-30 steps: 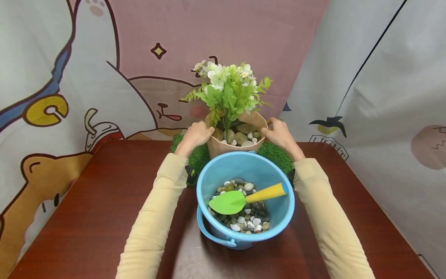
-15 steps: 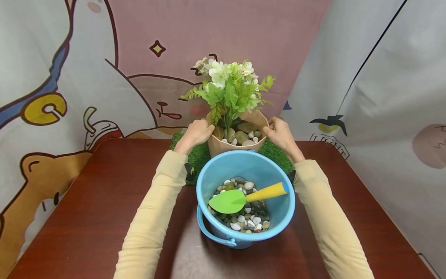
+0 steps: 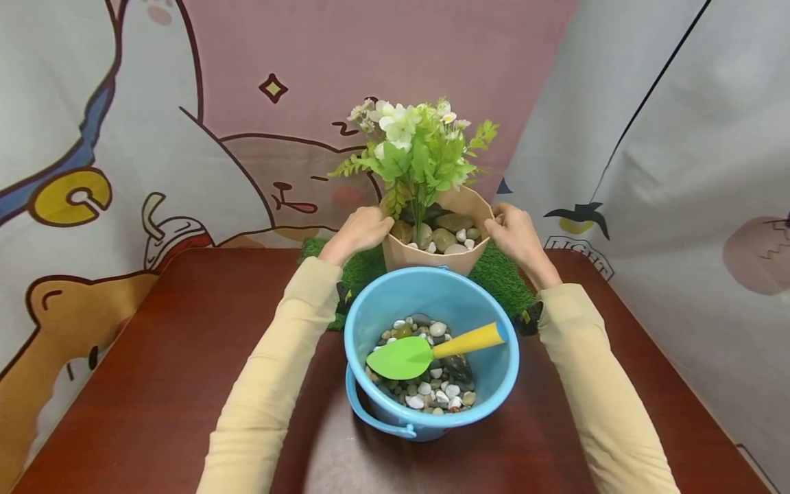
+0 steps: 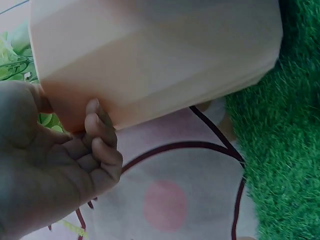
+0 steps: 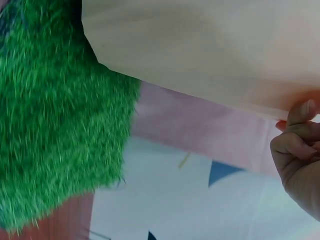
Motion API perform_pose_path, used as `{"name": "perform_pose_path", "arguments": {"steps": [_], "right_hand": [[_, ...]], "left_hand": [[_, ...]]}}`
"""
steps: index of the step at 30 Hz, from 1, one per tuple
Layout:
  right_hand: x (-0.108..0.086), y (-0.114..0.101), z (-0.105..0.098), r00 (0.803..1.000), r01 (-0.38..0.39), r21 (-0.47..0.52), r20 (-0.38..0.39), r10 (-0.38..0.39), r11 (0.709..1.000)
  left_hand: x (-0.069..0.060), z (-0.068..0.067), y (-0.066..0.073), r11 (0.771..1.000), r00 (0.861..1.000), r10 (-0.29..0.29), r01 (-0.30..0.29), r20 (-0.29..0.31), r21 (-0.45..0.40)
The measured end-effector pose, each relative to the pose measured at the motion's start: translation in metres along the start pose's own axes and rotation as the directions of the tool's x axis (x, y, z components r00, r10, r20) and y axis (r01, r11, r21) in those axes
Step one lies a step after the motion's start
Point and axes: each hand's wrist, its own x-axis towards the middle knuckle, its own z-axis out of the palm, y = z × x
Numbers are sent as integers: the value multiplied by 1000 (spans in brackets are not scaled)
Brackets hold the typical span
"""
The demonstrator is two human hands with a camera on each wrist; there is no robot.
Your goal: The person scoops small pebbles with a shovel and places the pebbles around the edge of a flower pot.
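A beige flowerpot [image 3: 407, 258] with a wavy rim stands behind the bucket over a green grass mat [image 3: 503, 283]. Large stones and white pebbles fill it around the stems of white flowers [image 3: 400, 127] with green leaves. My left hand [image 3: 363, 230] pinches the pot's rim on the left, thumb on the inner side and fingers curled outside. On the opposite side my right hand [image 3: 517, 233] grips the rim the same way. In the left wrist view the curled fingers [image 4: 102, 135] touch the pot's outer wall. The right wrist view shows only part of the right hand at its edge.
A blue bucket [image 3: 373, 302] stands in front of the pot, between my forearms, its handle hanging down. Inside lie mixed pebbles [image 3: 426, 391] and a green trowel [image 3: 404, 358] with a yellow handle. A printed cloth [image 3: 432, 48] hangs behind the brown table [image 3: 204, 329].
The flowerpot, with both hands on its rim, has shifted a little to the right over the mat. Bucket and trowel keep their place. The head view has turned slightly.
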Motion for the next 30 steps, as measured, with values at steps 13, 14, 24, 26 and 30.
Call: {"name": "perform_pose_path", "arguments": {"steps": [13, 14, 24, 26, 30], "right_hand": [[-26, 23, -43, 997, -31, -95, -68, 25, 995], [-28, 26, -44, 997, -30, -101, -73, 22, 994], [-26, 42, -37, 995, 10, -127, -101, -23, 992], [-24, 43, -36, 995, -4, -122, -95, -8, 993], [-25, 49, -36, 995, -46, -112, -88, 36, 993]], "left_hand": [[25, 12, 33, 990, 966, 142, -135, 215, -43], [27, 13, 35, 989, 961, 145, -138, 234, -47], [34, 17, 31, 995, 936, 102, -97, 337, -30], [34, 16, 30, 995, 938, 104, -101, 330, -27], [31, 12, 27, 989, 943, 143, -126, 299, -76]]}}
